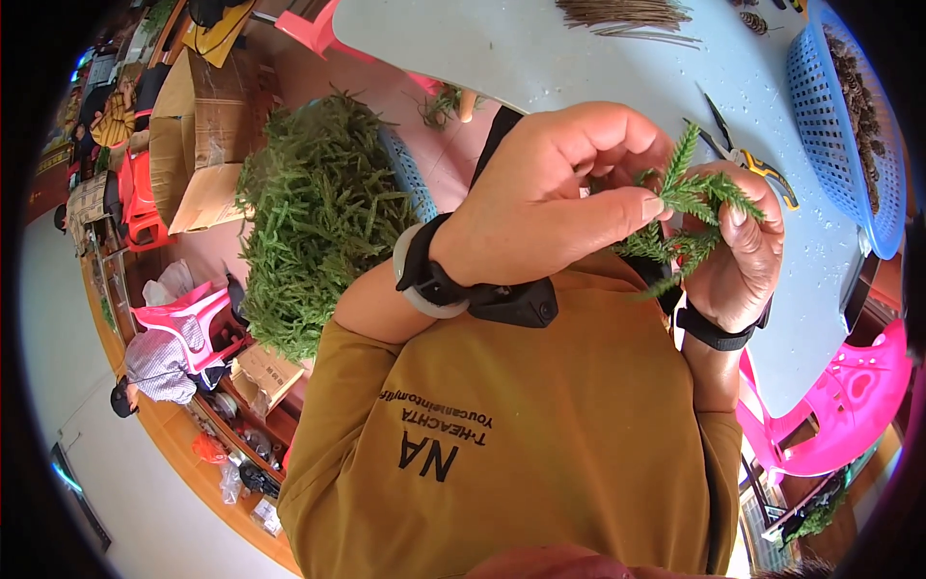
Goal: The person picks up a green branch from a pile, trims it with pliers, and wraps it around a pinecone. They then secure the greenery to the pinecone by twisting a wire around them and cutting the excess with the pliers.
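My left hand point(550, 193) and my right hand point(743, 256) meet in front of my chest, over the near edge of a pale blue table point(579, 58). Both pinch a small bunch of green artificial fir sprigs point(690, 217). The left thumb and forefinger press on the sprigs from the left. My right hand wraps around their lower stems, with the fingers curled. Each wrist wears a black strap. Part of the bunch is hidden behind my left fingers.
A big heap of the same green sprigs point(313, 217) fills a blue basket on my left. Black-and-yellow pliers point(748, 154) lie on the table beyond my hands. A blue basket point(849, 125) with dark pieces stands at right, thin brown sticks point(627, 14) at the far edge. Pink plastic chairs point(839, 405) stand nearby.
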`<state>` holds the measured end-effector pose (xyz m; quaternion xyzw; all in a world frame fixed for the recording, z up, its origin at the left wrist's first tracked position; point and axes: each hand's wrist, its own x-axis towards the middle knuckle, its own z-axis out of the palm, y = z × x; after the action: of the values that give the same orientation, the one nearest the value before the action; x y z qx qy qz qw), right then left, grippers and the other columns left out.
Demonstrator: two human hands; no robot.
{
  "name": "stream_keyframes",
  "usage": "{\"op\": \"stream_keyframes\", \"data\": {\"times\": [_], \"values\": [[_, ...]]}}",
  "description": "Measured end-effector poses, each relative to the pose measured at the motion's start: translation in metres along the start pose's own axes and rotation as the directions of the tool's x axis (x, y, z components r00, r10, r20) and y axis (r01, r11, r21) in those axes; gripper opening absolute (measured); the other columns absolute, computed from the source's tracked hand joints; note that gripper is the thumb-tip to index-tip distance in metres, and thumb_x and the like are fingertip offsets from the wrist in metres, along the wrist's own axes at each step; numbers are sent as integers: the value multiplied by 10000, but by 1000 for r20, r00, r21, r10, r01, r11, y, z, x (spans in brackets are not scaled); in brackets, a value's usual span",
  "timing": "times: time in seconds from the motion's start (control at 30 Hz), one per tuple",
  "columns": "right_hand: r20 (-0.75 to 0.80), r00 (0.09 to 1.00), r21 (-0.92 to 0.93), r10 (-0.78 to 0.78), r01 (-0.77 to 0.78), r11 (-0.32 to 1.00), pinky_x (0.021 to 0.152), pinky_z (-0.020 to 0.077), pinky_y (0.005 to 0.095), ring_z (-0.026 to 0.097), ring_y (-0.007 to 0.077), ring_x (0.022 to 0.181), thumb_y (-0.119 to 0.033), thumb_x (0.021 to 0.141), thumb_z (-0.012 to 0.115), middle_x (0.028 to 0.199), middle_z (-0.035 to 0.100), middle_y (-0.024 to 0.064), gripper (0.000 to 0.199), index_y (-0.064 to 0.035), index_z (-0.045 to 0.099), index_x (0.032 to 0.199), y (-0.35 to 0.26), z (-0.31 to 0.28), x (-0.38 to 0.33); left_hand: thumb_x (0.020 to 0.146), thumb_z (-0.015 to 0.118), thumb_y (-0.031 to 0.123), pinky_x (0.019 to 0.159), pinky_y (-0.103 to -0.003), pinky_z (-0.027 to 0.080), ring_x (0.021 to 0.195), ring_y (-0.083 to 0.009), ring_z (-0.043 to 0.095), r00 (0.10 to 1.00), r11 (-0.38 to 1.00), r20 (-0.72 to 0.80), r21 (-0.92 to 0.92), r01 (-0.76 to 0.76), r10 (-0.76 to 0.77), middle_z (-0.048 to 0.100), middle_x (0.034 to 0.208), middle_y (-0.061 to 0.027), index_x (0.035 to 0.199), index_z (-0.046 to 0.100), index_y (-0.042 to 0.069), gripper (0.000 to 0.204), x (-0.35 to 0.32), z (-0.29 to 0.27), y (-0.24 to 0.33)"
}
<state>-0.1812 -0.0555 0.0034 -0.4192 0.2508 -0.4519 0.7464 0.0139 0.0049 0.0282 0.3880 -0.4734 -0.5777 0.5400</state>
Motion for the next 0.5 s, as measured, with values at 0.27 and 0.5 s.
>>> {"op": "stream_keyframes", "data": {"times": [0.27,0.5], "values": [[99,993,-60,-69,76,995,798,468,333,593,210,869,-86,821,659,966,626,146,220,32,625,1004,3,-2,3,917,536,13,751,-240,473,811,-108,580,997,997,5,4,74,-74,593,890,-66,1016,523,-26,107,-4,1,5],[159,978,-6,-132,135,991,857,458,357,595,225,905,-11,798,656,984,628,163,205,28,638,999,5,2,4,920,542,15,733,-236,475,818,-110,576,994,986,-7,129,-109,111,579,907,-63,1007,514,-23,99,-8,2,2]]}}
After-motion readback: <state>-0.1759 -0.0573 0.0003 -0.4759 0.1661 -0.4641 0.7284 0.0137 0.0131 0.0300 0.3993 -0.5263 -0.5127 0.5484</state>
